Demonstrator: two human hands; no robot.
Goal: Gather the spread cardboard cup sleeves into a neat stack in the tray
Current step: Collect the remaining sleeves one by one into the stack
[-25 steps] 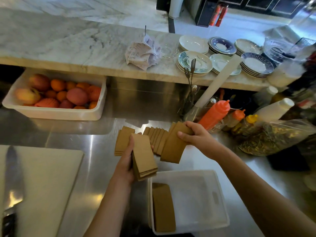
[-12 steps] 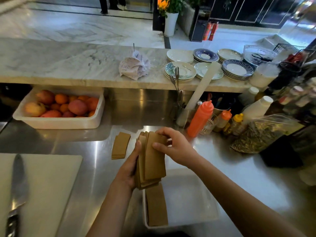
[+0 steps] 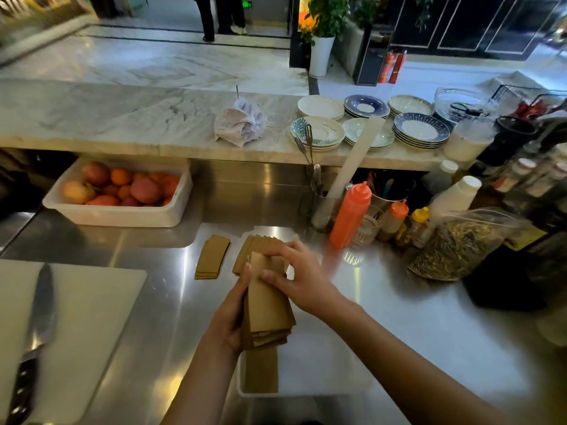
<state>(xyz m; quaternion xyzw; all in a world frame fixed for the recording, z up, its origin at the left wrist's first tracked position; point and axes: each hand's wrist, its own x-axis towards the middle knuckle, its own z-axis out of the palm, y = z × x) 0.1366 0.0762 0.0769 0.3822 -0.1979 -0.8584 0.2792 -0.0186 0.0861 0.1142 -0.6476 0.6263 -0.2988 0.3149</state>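
Head view: brown flat sleeves (image 3: 268, 305) bunched in uneven stack, edges fanned at top and bottom, held above tray (image 3: 322, 378). Left hand (image 3: 230, 317) cups stack from left, fingers curled behind. Right hand (image 3: 294, 277) pinches top edge, fingers closed over front sleeve. One sleeve (image 3: 261, 372) lies flat in tray, left side. Small pile (image 3: 212, 257) rests on steel surface (image 3: 414, 317), left of hands, apart.

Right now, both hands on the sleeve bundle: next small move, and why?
Probably square the held sleeves between left hand and right hand, then lower them onto the sleeves in the tray. Their edges are still fanned, and a small pile waits on the counter.
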